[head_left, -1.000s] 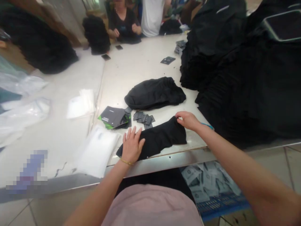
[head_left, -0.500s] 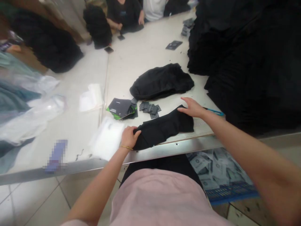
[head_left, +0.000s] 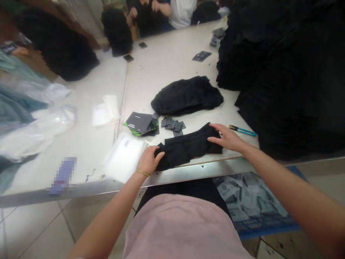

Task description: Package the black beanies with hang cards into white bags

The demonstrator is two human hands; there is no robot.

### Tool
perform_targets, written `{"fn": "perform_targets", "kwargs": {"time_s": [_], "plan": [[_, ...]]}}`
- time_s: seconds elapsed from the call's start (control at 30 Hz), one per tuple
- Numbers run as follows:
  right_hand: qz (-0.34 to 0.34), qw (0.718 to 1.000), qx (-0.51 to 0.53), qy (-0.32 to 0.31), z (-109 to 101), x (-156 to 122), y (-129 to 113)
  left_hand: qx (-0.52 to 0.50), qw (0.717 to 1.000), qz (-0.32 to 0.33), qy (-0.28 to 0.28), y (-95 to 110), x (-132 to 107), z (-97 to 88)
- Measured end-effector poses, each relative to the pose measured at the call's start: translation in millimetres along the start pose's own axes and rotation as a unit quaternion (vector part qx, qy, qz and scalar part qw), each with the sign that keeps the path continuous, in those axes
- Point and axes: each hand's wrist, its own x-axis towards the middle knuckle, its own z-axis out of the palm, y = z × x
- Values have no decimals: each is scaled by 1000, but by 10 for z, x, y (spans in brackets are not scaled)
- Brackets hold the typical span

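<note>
A folded black garment (head_left: 188,147) lies along the near edge of the white table (head_left: 161,72). My left hand (head_left: 149,161) is closed on the garment's left end, thumb on top. Over at the right end, my right hand (head_left: 228,138) rests flat on the cloth with its fingers stretched out. Just behind the garment lie several small dark tags (head_left: 172,125) and a stack of dark cards with green edges (head_left: 140,123). A clear plastic bag (head_left: 124,156) lies directly left of my left hand.
A crumpled black garment (head_left: 187,95) lies mid-table. A tall heap of black clothes (head_left: 283,72) fills the right side, with blue-handled scissors (head_left: 242,130) beside it. Plastic bags (head_left: 37,129) pile at the left. Other people work at the far end (head_left: 161,14). A blue crate of packets (head_left: 250,201) sits under the table.
My left hand went from lying flat on the garment to gripping its left end. My right hand moved from pinching the far corner to lying flat on the right end.
</note>
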Motion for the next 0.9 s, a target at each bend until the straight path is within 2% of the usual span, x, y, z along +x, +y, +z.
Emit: {"fn": "perform_targets", "kwargs": {"time_s": [0.07,0.13,0.23,0.33,0.4,0.47,0.63,0.7,0.8,0.9], "plan": [[-42,998,-32,-39,95,-6,37,12,1000,16,3,7,-6,-10],[-51,996,-58,-34,114,14,69,13,999,28,32,32,-14,-66],[-13,996,-82,-20,36,71,82,-11,996,52,74,104,-17,-212],[15,990,-113,-81,-59,127,53,-37,992,70,96,197,5,-371],[6,985,-123,-125,-79,149,26,-37,992,91,77,245,30,-450],[-2,982,-123,-143,-52,147,2,-25,993,109,44,267,53,-490],[5,981,-152,-119,120,61,-47,-3,997,83,-1,210,39,-452],[7,982,-159,-101,128,54,-75,-4,997,77,-12,178,15,-444],[8,985,-159,-73,-76,109,-182,-19,995,92,26,181,4,-534],[-17,993,-114,-28,-555,140,-455,-28,987,100,124,291,33,-797]]}}
